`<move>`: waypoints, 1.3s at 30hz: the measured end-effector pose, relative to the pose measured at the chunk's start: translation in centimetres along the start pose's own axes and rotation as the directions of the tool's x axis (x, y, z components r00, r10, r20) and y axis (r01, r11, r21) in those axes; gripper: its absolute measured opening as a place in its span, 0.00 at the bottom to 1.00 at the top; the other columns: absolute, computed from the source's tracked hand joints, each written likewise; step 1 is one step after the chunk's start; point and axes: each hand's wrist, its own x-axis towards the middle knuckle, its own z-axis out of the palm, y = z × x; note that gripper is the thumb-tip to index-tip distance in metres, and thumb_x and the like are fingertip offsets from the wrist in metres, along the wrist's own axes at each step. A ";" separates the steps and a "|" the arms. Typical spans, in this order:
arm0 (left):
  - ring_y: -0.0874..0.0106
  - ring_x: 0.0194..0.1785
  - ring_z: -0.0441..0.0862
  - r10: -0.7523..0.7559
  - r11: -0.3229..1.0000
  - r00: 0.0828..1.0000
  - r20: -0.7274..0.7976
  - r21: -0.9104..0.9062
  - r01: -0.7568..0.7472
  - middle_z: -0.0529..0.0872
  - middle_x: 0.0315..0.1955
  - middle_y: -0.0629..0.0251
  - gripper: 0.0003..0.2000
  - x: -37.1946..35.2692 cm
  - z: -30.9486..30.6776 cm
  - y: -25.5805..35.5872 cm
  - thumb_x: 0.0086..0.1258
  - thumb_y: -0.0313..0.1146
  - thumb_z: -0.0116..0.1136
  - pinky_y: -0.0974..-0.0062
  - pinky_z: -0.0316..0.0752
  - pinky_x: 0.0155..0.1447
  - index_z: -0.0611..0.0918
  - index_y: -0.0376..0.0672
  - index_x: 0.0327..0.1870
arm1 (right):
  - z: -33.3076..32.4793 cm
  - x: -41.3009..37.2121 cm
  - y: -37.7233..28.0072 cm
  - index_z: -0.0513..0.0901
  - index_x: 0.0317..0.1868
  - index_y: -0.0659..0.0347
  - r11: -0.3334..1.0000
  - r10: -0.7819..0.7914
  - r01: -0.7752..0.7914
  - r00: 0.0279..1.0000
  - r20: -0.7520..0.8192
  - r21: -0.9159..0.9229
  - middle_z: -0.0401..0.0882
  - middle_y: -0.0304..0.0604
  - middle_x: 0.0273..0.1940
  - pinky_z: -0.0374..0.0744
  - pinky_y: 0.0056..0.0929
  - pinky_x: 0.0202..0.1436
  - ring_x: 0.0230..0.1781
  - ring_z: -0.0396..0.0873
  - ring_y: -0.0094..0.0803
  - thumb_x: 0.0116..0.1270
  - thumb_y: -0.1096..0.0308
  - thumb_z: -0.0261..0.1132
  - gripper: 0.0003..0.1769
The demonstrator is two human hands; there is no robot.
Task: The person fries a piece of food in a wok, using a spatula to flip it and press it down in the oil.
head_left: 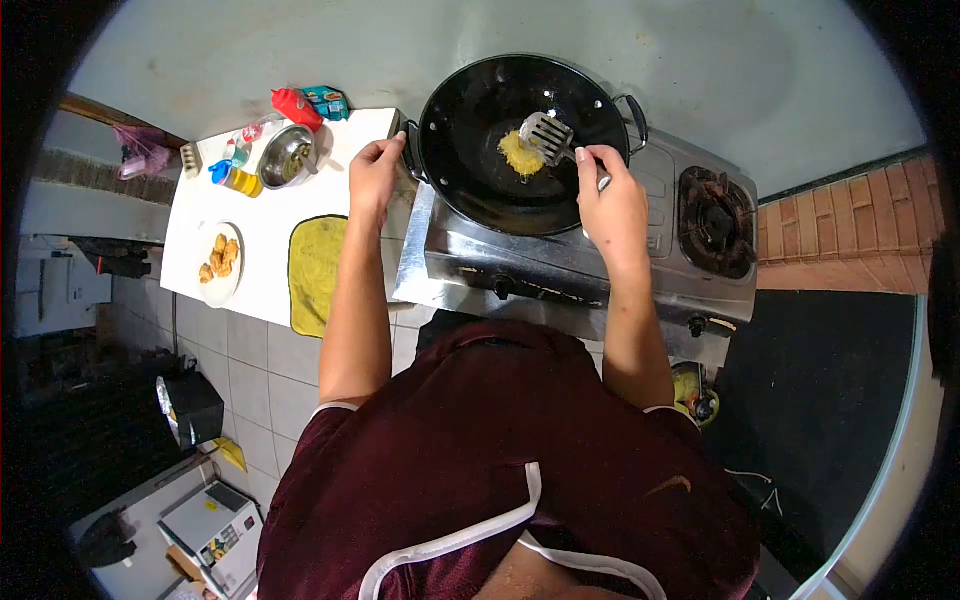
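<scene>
A black wok [480,190] sits on the left side of a steel gas stove, with a yellow piece of food [520,155] frying in it. My left hand [375,178] is closed around the wok's left handle [413,150]. In my right hand [612,210] is the handle of a slotted metal spatula [546,137]. The spatula's head lies against the right edge of the yellow food, partly over it. The lower end of the spatula handle is partly hidden by my fingers.
Left of the wok, a white table [190,208] holds a plate [221,290] of fried pieces, a steel bowl [277,172], bottles, packets and a green-yellow cloth [315,275]. An uncovered burner [717,222] is at the stove's right. A wall stands behind.
</scene>
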 end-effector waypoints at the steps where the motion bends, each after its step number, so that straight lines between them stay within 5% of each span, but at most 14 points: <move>1: 0.81 0.31 0.69 -0.003 1.000 1.000 0.001 0.007 0.003 0.79 0.27 0.73 0.16 -0.1 0.0 0.1 0.66 0.42 0.63 0.82 0.66 0.38 0.84 0.35 0.36 | 0.0 0.1 0.0 0.82 0.42 0.58 1.000 0.014 -0.015 1.000 0.017 0.024 0.83 0.55 0.32 0.78 0.45 0.39 0.35 0.82 0.55 0.70 0.51 0.57 0.19; 5: 0.82 0.31 0.68 -0.008 1.000 1.000 0.005 0.003 0.008 0.78 0.26 0.73 0.16 -0.2 -0.1 0.2 0.66 0.43 0.63 0.82 0.65 0.37 0.84 0.35 0.36 | 0.0 0.2 0.0 0.82 0.41 0.59 0.999 0.031 -0.032 0.999 0.019 0.031 0.84 0.54 0.33 0.78 0.44 0.40 0.36 0.81 0.55 0.68 0.50 0.59 0.19; 13: 0.82 0.31 0.68 -0.018 1.000 1.000 -0.009 0.019 0.018 0.78 0.26 0.73 0.16 -0.4 0.1 0.4 0.66 0.43 0.63 0.82 0.65 0.38 0.84 0.36 0.36 | 1.7 0.3 0.3 0.82 0.34 0.61 0.965 -0.018 0.070 0.979 -0.202 0.252 0.80 0.45 0.21 0.73 0.28 0.25 0.19 0.79 0.29 0.62 0.57 0.69 0.14; 23: 0.81 0.32 0.69 -0.011 1.000 1.000 -0.005 0.020 0.011 0.79 0.27 0.73 0.16 -0.4 0.1 0.3 0.67 0.43 0.63 0.82 0.66 0.39 0.84 0.35 0.35 | 2.2 0.4 0.4 0.79 0.25 0.57 0.992 -0.009 0.036 0.977 -0.215 0.124 0.77 0.43 0.16 0.74 0.33 0.23 0.17 0.80 0.38 0.59 0.54 0.69 0.16; 39: 0.83 0.29 0.66 0.010 0.999 1.000 0.010 -0.030 -0.010 0.76 0.24 0.75 0.15 -0.4 0.0 0.2 0.66 0.42 0.63 0.83 0.63 0.34 0.84 0.35 0.35 | 1.6 1.0 0.6 0.83 0.28 0.58 0.999 -0.038 0.035 0.981 -0.192 -0.017 0.78 0.50 0.19 0.76 0.40 0.27 0.22 0.78 0.51 0.61 0.48 0.66 0.20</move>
